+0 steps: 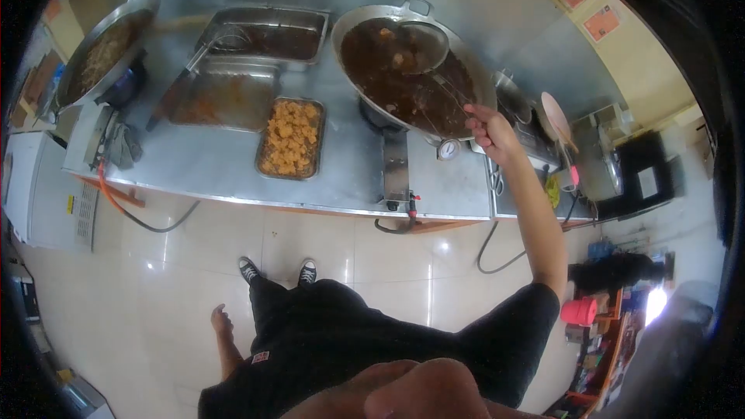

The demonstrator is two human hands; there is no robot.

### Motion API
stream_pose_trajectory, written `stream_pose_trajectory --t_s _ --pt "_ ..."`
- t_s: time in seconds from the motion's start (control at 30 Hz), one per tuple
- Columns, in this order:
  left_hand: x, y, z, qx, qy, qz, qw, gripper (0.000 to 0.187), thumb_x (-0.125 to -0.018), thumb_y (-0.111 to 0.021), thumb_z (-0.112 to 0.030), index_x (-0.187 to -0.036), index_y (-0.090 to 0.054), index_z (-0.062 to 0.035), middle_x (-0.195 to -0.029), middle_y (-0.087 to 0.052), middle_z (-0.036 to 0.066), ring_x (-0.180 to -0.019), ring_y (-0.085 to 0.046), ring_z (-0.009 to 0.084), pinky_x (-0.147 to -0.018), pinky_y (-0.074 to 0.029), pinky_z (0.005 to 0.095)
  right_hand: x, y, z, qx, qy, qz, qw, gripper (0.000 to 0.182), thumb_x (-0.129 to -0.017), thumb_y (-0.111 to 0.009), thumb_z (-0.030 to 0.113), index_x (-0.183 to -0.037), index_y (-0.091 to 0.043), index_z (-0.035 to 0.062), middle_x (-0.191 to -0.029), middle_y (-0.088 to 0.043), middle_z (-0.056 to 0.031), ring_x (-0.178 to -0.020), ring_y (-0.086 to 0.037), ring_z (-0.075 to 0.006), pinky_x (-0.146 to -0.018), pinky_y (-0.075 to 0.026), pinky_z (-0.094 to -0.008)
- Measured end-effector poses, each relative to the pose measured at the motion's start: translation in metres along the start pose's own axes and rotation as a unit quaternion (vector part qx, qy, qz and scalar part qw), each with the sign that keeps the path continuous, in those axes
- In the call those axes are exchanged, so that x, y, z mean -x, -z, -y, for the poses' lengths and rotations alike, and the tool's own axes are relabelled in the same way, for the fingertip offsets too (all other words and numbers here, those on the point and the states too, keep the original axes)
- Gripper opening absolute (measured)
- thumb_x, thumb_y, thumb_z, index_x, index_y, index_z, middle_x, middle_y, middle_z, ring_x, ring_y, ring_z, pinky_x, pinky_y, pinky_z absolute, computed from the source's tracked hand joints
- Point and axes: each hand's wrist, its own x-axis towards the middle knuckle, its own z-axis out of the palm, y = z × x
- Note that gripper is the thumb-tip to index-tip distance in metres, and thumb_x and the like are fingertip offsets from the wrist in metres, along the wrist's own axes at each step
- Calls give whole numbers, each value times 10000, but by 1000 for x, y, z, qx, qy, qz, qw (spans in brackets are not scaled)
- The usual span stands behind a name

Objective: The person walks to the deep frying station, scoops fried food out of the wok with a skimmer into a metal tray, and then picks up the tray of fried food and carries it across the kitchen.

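My right hand [492, 136] is closed around the thin handle of a wire skimmer [428, 50]. The skimmer's round mesh head lies at the far side of a large wok [338, 54] of dark oil, with a few fried pieces [403, 60] in and near it. A dial thermometer [448, 150] sits at the wok's near rim, just below my right hand. Down at my side hangs my left hand [222, 321], its fingers loosely apart and nothing in them. On the counter, left of the wok, a metal tray [258, 159] holds golden fried pieces [291, 138].
Two steel pans [225, 93] stand behind the tray, a second strainer [208, 50] lying across them. Another wok [101, 54] is at the far left. Pots [512, 97] crowd the right side. Hoses [147, 221] hang below the metal counter [353, 178].
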Motion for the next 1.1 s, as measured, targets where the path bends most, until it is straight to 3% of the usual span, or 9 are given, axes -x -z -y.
stream_pose_trajectory --t_s 0.1,0.3,0.53,0.6,0.73,0.9,1.1 --pt "-6 5 4 4 -27 24 999 225 -841 -468 -199 -1011 -592 -119 -551 -374 -42 -365 -304 69 -297 -217 223 4 3 -2 -7 8 6 1000 278 -929 -357 106 -1184 -437 26 -720 -509 -53 -482 -343 -36 -367 -230 -169" --pt "-8 12 10 21 9 12 1000 182 -830 -532 -235 -967 -597 -135 -526 -353 -65 -359 -275 54 -309 -184 215 20 0 2 30 33 -7 999 293 -946 -350 133 -1208 -433 29 -711 -489 -36 -466 -330 -39 -362 -224 -174" --pt "-10 12 18 3 19 10 1000 214 -836 -484 -211 -990 -598 -115 -554 -391 -29 -376 -315 73 -306 -231 223 31 -5 -3 192 73 -30 978 323 -959 -368 179 -1249 -442 58 -647 -441 19 -448 -323 -35 -349 -224 -181" --pt "-5 10 14 9 -9 8 1000 221 -842 -476 -215 -997 -597 -115 -560 -397 -28 -382 -317 71 -310 -233 221 40 0 -4 200 72 -39 976 324 -962 -370 193 -1243 -454 58 -648 -439 21 -439 -313 -34 -348 -222 -184" --pt "1 7 20 -1 24 28 999 235 -854 -460 -224 -1018 -590 -118 -575 -408 -39 -386 -316 64 -315 -232 213 44 -7 -4 229 76 -36 970 323 -964 -365 203 -1237 -472 67 -647 -435 26 -432 -304 -31 -352 -217 -184" --pt "-6 7 19 -7 10 65 998 257 -841 -528 -283 -1047 -580 -137 -557 -374 -47 -387 -317 57 -323 -237 201 54 3 0 222 76 -35 972 320 -967 -364 210 -1237 -475 81 -649 -439 28 -432 -305 -26 -352 -210 -181" --pt "-13 10 22 -36 39 103 993 247 -862 -431 -209 -1030 -583 -112 -571 -403 -33 -387 -319 66 -320 -237 205 59 7 -1 198 91 -43 975 324 -963 -376 218 -1243 -476 88 -641 -447 35 -415 -308 -22 -343 -206 -172"
